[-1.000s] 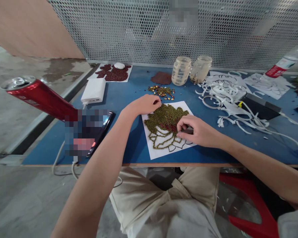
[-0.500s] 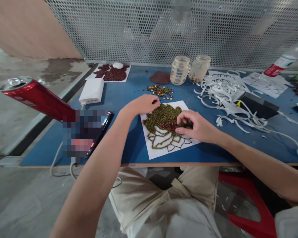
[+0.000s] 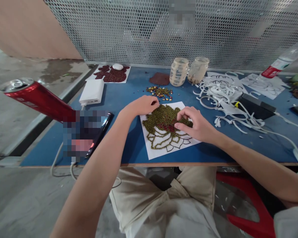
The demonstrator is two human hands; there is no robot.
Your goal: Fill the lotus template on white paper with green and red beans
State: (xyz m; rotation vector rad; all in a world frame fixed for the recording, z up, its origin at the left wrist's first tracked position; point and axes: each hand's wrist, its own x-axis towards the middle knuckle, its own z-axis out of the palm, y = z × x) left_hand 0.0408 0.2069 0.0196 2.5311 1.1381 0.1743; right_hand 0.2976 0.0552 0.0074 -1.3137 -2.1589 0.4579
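A white paper sheet (image 3: 152, 153) with a black-outlined flower drawing lies at the table's front. Green beans (image 3: 155, 115) cover most of the drawing's upper part and follow some outlines below. Dark red beans (image 3: 167, 127) fill a patch at its centre. My left hand (image 3: 147, 103) rests at the sheet's upper left edge, its fingers curled in; whatever they hold is hidden. Over the right side of the flower, my right hand (image 3: 192, 124) has thumb and forefinger brought together beside the red beans. Anything between those fingertips is too small to make out.
Mixed loose beans (image 3: 160, 92) lie beyond the sheet, before two plastic jars (image 3: 179, 71). Paper strips (image 3: 223, 91) and a black box (image 3: 257, 105) are at right. A red can (image 3: 37, 100), phone (image 3: 99, 132) and white power bank (image 3: 91, 91) stand left.
My right hand has shifted very slightly over the red patch, with its fingers still drawn together. My left hand stays at the sheet's edge. The view has moved a little.
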